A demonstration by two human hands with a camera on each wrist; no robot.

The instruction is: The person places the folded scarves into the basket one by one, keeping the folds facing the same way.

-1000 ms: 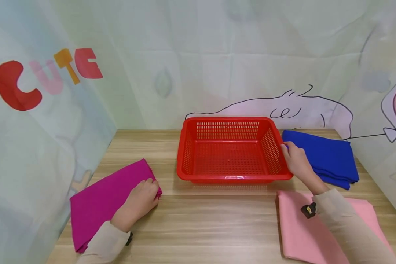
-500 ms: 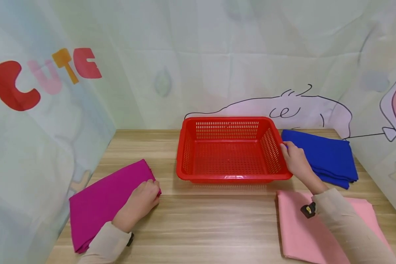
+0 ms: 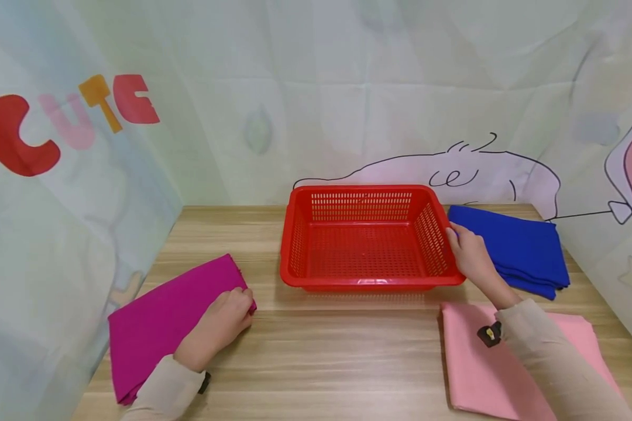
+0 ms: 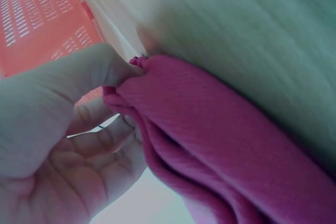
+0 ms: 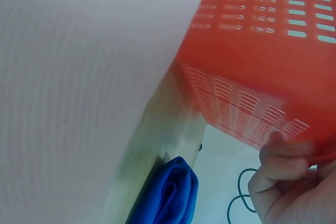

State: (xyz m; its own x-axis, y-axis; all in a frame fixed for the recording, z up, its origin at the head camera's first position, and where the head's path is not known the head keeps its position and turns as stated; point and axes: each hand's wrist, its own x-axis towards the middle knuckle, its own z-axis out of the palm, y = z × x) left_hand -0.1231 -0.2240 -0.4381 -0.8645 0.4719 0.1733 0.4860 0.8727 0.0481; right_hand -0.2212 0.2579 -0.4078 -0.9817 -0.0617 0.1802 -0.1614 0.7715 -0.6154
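Observation:
My left hand [image 3: 219, 323] pinches the right-hand corner of a folded magenta cloth [image 3: 163, 318], which lies flat on the left of the table. In the left wrist view the thumb and fingers close on the folded edge of the magenta cloth [image 4: 210, 124], its layers showing. With my right hand [image 3: 473, 255] I grip the right rim of a red plastic basket [image 3: 371, 283], the fingers curled under the rim in the right wrist view. Nothing lies in the basket, which has slotted walls and stands at the back middle.
A folded blue cloth [image 3: 526, 248] lies at the back right, just behind my right hand. Under my right forearm is a folded pink cloth [image 3: 474, 362]. Printed fabric walls [image 3: 326, 105] rise behind and on both sides of the wooden table [image 3: 342, 351].
Both hands keep their hold on the magenta cloth and the basket rim. The whole head view has shifted very slightly; nothing on the table has visibly moved.

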